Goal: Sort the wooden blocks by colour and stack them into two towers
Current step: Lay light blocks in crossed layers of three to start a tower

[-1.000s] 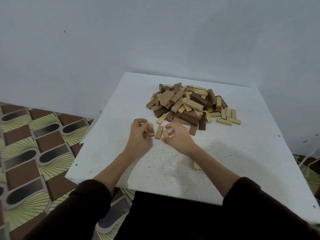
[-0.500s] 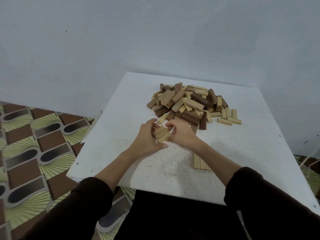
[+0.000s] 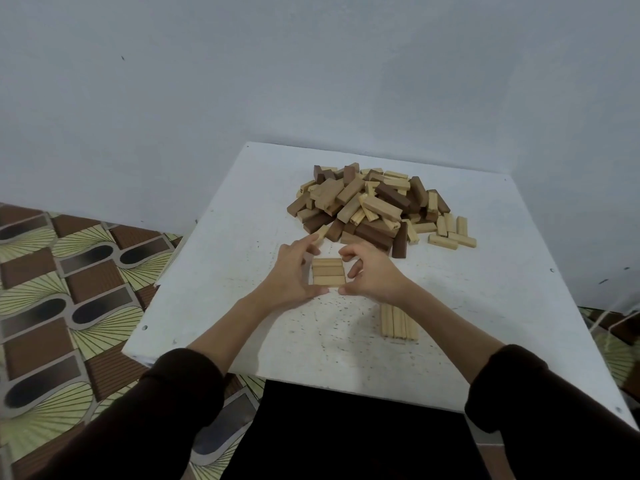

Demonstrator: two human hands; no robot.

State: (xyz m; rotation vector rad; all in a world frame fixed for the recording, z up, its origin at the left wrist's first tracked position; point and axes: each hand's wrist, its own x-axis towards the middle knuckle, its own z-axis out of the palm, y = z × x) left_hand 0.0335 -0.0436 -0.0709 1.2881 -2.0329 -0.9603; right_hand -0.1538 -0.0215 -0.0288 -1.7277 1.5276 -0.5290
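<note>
The three light blocks (image 3: 329,271) that were clustered, askew, between the fingers half a second ago now lie flat on the white table (image 3: 221,278), side by side and flush, forming one square layer. The left hand (image 3: 292,271) and right hand (image 3: 375,275) bracket this layer from either side. The fingers are spread and loosely curved, thumbs at the near edge and forefingers at the far edge. Contact with the wood cannot be confirmed. The layer sits just in front of the mixed pile (image 3: 374,209). A second set of light blocks (image 3: 398,322) lies beside the right forearm. Assessment: the base course of the light tower is squared, no dark tower exists yet, and most blocks remain unsorted.
</note>
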